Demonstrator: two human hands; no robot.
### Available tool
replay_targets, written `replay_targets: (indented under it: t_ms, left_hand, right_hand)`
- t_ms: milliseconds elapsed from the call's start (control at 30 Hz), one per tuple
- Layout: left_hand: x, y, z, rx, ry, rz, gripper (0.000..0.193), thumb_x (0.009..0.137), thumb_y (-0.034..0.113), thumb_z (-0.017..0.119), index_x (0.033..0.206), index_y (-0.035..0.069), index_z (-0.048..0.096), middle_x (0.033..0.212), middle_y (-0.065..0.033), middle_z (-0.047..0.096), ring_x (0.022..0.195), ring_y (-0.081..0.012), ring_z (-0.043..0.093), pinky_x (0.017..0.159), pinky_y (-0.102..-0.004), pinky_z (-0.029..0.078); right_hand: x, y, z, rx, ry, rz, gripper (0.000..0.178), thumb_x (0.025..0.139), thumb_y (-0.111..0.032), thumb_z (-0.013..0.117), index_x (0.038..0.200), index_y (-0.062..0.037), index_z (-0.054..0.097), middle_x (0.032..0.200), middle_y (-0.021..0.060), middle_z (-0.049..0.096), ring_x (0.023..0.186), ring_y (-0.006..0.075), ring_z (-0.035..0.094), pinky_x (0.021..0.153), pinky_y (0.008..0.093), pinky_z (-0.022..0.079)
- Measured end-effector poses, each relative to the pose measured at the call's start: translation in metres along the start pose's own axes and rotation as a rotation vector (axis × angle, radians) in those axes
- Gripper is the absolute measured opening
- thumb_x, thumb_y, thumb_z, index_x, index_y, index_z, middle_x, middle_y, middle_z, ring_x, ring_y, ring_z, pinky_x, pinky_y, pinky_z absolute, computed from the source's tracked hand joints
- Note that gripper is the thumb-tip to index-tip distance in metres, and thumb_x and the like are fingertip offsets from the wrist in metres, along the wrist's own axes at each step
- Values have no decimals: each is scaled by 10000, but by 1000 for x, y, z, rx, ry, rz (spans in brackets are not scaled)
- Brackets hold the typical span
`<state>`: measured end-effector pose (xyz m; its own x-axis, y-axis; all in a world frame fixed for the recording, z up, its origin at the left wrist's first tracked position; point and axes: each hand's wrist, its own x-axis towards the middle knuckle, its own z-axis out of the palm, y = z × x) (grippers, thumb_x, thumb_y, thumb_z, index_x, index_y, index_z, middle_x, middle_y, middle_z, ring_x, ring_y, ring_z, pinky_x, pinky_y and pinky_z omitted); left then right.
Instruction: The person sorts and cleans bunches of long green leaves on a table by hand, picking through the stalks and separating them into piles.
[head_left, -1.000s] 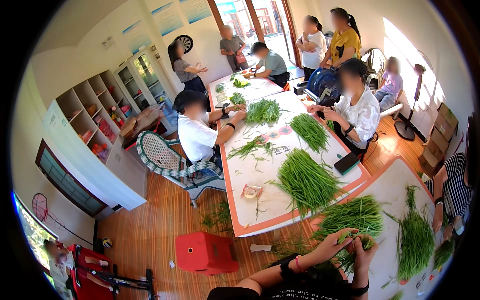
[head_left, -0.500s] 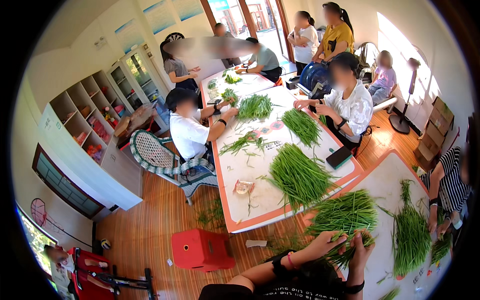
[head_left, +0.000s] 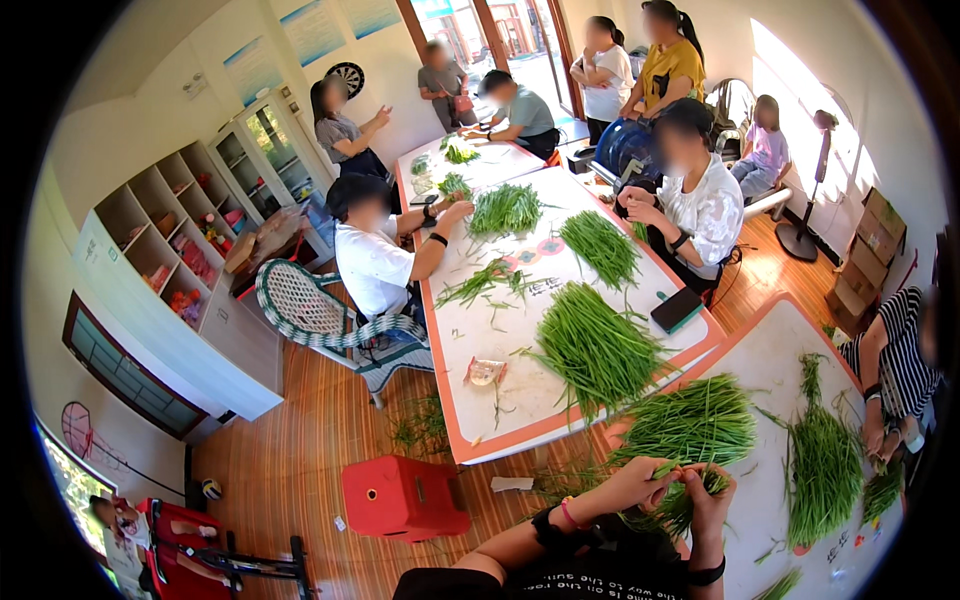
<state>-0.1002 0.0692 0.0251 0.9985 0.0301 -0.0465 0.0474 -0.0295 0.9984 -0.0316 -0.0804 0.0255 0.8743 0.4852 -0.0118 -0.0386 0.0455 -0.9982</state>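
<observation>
A small bunch of long green chives (head_left: pixel 676 512) is in my right hand (head_left: pixel 712 508), whose fingers are curled round it. My left hand (head_left: pixel 640 484) meets the right one at the top of the bunch, thumb and fingers pinched on the chive ends. Both hands are above the near edge of the right-hand table, just in front of a large loose pile of chives (head_left: pixel 690 425). On the same table, farther right, lies a longer heap of chives (head_left: pixel 825 470). Parts of the held stalks are hidden behind my fingers and wrist.
A long white table (head_left: pixel 520 400) with an orange border carries more chive piles (head_left: pixel 600 350), a dark phone (head_left: pixel 677 310) and a small packet (head_left: pixel 485 373). A red stool (head_left: pixel 405 498) stands on the wooden floor to the left. Several people sit or stand around; one in stripes (head_left: pixel 895 350) works at right.
My hands have drawn closer together over the bunch, my left fingers now pinching at its top. Across the table, the person in the white blouse has brought both hands together.
</observation>
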Motion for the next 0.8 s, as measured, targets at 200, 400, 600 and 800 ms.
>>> replay_targets:
  t_ms: [200, 400, 600, 800]
  left_hand:
    - [-3, -4, -5, -11, -63, -81, 194, 920, 170, 463, 847, 18, 559, 526, -4, 501, 461, -69, 449, 456, -226, 366]
    - [-7, 0, -16, 77, -154, 49, 191, 915, 166, 476, 876, 13, 583, 540, -2, 497, 460, -63, 445, 457, -222, 376]
    - [-4, -2, -21, -177, -227, -53, 229, 916, 192, 490, 870, 1, 607, 626, -14, 566, 518, -72, 511, 510, -220, 425]
    - [-1, -2, -30, -65, 156, 79, 295, 915, 255, 494, 993, -3, 613, 865, -50, 642, 794, -109, 588, 707, -262, 498]
  right_hand:
    - [0, -1, 11, 74, -33, 23, 124, 737, 35, 631, 859, 57, 626, 677, 48, 619, 615, 74, 569, 560, 191, 437]
    - [3, 2, 11, -24, -92, 69, 108, 742, 16, 639, 846, 44, 624, 667, 55, 618, 576, 83, 568, 546, 194, 445]
    - [6, 2, 15, 111, 19, 39, 61, 773, -23, 619, 816, 12, 596, 651, 20, 584, 553, 76, 543, 517, 184, 417]
    - [22, -4, 1, 255, 174, 11, 116, 870, -138, 531, 931, -42, 553, 791, 71, 630, 667, 92, 507, 609, 227, 397]
